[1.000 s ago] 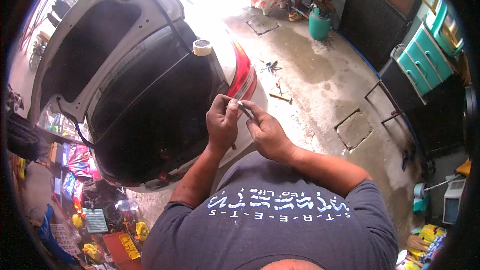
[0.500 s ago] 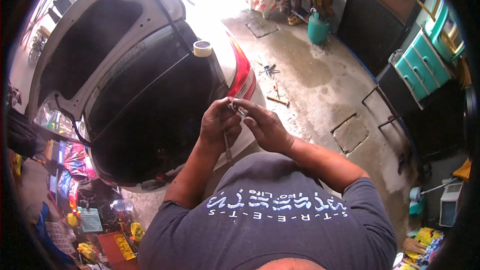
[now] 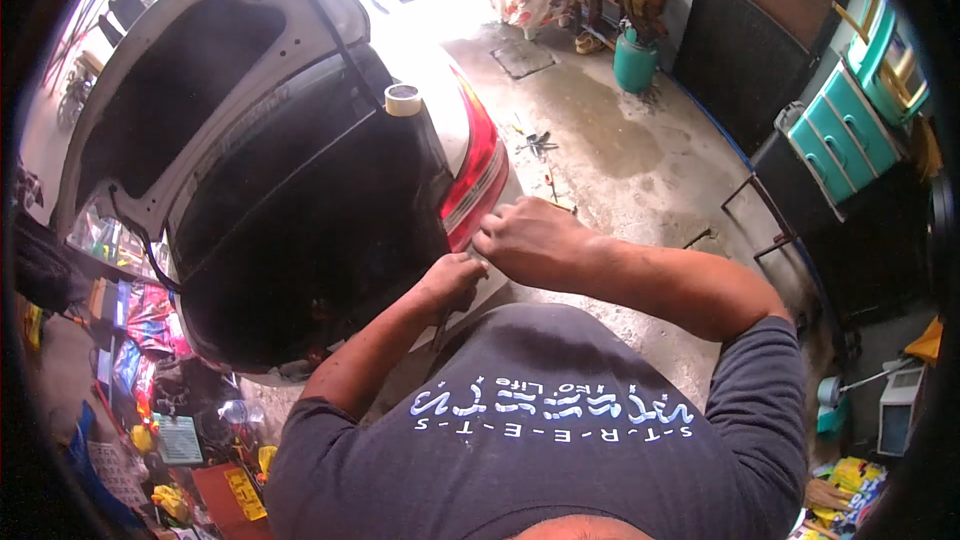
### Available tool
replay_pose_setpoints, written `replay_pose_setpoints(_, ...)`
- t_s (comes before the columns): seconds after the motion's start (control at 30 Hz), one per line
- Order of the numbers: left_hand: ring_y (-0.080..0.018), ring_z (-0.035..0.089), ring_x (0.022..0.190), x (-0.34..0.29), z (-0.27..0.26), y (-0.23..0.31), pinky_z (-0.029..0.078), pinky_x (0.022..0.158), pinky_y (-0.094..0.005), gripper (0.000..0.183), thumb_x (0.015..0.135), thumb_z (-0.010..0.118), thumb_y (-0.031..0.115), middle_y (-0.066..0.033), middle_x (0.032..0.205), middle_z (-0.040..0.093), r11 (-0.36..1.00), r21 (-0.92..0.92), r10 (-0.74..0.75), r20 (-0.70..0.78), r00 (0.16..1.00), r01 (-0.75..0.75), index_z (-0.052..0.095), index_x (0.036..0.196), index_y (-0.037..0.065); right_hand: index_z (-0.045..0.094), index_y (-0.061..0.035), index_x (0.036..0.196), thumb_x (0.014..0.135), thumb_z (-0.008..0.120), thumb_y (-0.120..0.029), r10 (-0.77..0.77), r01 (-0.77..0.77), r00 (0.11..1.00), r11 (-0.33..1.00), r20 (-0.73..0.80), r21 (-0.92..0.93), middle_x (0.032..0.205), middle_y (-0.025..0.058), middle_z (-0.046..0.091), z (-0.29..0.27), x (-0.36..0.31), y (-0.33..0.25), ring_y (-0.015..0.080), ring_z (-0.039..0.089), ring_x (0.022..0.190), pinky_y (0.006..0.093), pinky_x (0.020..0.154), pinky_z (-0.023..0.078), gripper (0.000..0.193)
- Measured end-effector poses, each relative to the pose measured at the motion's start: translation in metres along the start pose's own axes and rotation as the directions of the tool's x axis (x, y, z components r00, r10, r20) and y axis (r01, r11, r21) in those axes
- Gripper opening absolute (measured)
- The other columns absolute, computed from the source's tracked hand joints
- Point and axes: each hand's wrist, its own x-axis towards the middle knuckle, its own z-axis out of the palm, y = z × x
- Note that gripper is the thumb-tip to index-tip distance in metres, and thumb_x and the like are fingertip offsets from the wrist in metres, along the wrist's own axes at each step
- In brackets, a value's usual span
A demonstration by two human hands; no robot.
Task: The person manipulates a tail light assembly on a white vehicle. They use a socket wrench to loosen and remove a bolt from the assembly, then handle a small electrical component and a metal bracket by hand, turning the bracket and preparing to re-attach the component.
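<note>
A white car stands at the left with its tailgate raised (image 3: 165,80) over the dark trunk opening (image 3: 310,230). At the trunk's right edge sits the red and white tail light (image 3: 478,175). Just by its lower end is my right hand (image 3: 525,240), fingers curled together; whatever they pinch is hidden. My left hand (image 3: 455,282) is lower and nearer to me, over the car's rear edge. Its fingers are closed round a slim metal rod-like tool (image 3: 440,328), whose end sticks out below the hand. A roll of tape (image 3: 403,100) rests by the trunk's far right edge.
Several hand tools (image 3: 540,145) lie on the concrete floor beyond the car. At the right are a teal drawer unit (image 3: 848,145) and a black metal frame (image 3: 765,220). A green tank (image 3: 636,62) stands farther back. Packages and parts (image 3: 180,440) crowd the lower left.
My hands were together over a small shiny piece and are now apart. The right one has moved right and turned by the tail light; the left one has dropped toward me.
</note>
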Motion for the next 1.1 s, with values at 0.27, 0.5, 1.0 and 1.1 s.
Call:
replay_pose_setpoints(0.27, -0.0078, 0.050, 0.056, -0.001, -0.009, 0.016, 0.037, 0.048, -0.0258, 0.010, 0.105, 0.056, 0.020, 0.0023, 0.075, 0.057, 0.774, -0.475, 0.476, -0.003, 0.880, -0.420, 0.059, 0.103, 0.011, 0.073, -0.0003, 0.103, 0.103, 0.067, -0.041, 0.590, -0.419, 0.804, 0.469, 0.077, 0.778, 0.087, 0.0125, 0.075, 0.044, 0.004, 0.012, 0.0191, 0.067, 0.075, 0.0355, 0.070, 0.052, 0.041)
replay_pose_setpoints(0.5, -0.0037, 0.046, 0.061, -0.017, 0.008, 0.025, 0.037, 0.052, -0.0228, 0.014, 0.107, 0.054, 0.021, 0.0029, 0.078, 0.055, 0.805, -0.084, 0.588, -0.025, 0.809, -0.588, 0.055, 0.102, 0.009, 0.072, -0.0040, 0.091, 0.110, 0.058, -0.032, 0.281, -0.137, 0.934, -0.289, 0.221, 0.947, 0.075, -0.0024, 0.064, 0.073, -0.005, 0.016, 0.0081, 0.055, 0.067, 0.0268, 0.063, 0.045, 0.037)
replay_pose_setpoints(1.0, -0.0084, 0.050, 0.061, -0.014, 0.034, 0.028, 0.039, 0.050, -0.0254, 0.015, 0.106, 0.056, 0.024, 0.0012, 0.080, 0.055, 0.872, -0.314, 0.379, -0.050, 0.924, -0.374, 0.057, 0.102, 0.010, 0.065, -0.0057, 0.099, 0.088, 0.069, -0.010, 0.382, -0.157, 0.853, 0.837, -0.355, 0.523, 0.090, 0.0114, 0.072, 0.076, -0.024, 0.001, 0.0339, 0.074, 0.086, 0.0455, 0.073, 0.060, 0.013)
replay_pose_setpoints(1.1, -0.0111, 0.053, 0.064, -0.015, 0.037, 0.034, 0.042, 0.053, -0.0276, 0.020, 0.104, 0.059, 0.031, 0.0006, 0.084, 0.057, 0.896, -0.370, 0.234, -0.082, 0.969, -0.247, 0.062, 0.103, 0.012, 0.062, -0.0064, 0.101, 0.085, 0.070, -0.009, 0.329, -0.174, 0.862, 0.907, -0.387, 0.384, 0.090, 0.0094, 0.070, 0.076, -0.028, 0.001, 0.0318, 0.074, 0.084, 0.0443, 0.071, 0.060, 0.017)
